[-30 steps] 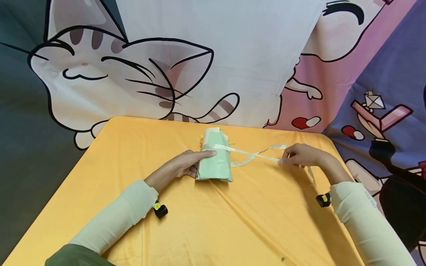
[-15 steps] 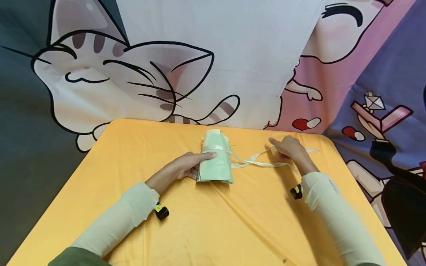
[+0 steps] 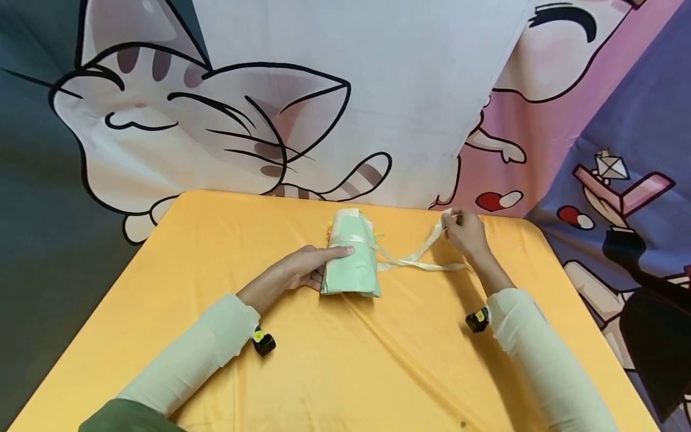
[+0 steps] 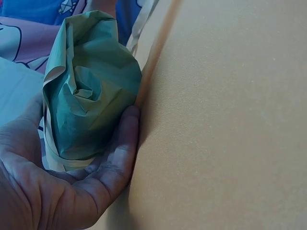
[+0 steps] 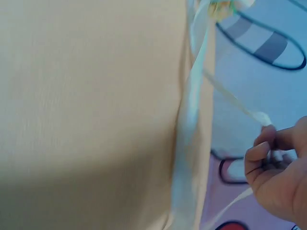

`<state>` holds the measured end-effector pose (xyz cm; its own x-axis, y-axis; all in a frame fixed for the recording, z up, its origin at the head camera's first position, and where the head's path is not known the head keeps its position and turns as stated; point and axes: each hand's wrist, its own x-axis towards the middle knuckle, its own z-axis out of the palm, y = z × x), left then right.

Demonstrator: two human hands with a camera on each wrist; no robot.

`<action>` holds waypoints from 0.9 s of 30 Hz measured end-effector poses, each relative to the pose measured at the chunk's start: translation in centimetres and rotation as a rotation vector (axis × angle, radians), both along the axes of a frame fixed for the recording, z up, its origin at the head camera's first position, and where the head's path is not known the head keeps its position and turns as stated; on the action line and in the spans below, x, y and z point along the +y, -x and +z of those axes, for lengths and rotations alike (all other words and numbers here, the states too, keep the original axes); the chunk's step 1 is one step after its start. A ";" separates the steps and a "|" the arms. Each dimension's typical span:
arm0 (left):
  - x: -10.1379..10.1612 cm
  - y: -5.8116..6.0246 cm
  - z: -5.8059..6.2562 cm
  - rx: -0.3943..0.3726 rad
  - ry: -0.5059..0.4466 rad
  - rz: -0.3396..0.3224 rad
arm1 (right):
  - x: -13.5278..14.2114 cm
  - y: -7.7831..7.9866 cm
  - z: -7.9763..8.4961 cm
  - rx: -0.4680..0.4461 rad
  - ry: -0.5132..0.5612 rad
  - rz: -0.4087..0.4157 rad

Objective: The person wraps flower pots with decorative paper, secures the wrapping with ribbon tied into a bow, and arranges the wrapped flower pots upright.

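A mint-green paper-wrapped bundle point(image 3: 351, 273) lies on the yellow cloth with a pale ribbon band around its middle. My left hand point(image 3: 302, 268) grips its left side, thumb on top and fingers curled beneath. In the left wrist view, the folded, crumpled near end of the bundle point(image 4: 91, 96) fills the curve of that hand point(image 4: 72, 191). Off to the right, my right hand point(image 3: 466, 233) pinches one ribbon tail point(image 3: 433, 237) and lifts it off the cloth. The other tail point(image 3: 432, 266) trails rightward along the cloth; the two cross beside the bundle.
The yellow-covered table point(image 3: 345, 372) has rounded far corners. Right behind it hangs a cartoon cat backdrop point(image 3: 227, 120), with a pink and blue printed panel point(image 3: 610, 240) at the right. Small yellow bits point(image 3: 378, 234) poke out at the bundle's far end.
My right hand drew one ribbon tail rightward, let it drop, moved left and back, and now holds the other tail up. The left hand stays on the bundle.
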<state>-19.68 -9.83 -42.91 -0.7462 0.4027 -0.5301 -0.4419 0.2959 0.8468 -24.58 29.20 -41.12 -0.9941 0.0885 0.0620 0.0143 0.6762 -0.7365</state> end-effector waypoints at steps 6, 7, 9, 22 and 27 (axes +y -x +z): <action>-0.2 0.0 0.3 -0.003 0.005 0.004 | -3.8 0.0 1.5 0.154 0.208 0.098; -0.1 0.0 0.3 -0.003 0.005 0.006 | -4.3 0.1 1.7 0.157 0.232 0.108; -0.1 0.0 0.2 -0.003 0.003 0.009 | -5.4 0.2 2.0 0.144 0.278 0.118; 0.2 0.0 0.2 -0.008 -0.008 0.007 | -3.8 -0.3 0.8 -0.180 0.853 -0.109; 0.0 0.0 0.1 -0.009 -0.014 0.012 | -3.9 -0.2 0.9 -0.161 0.922 -0.264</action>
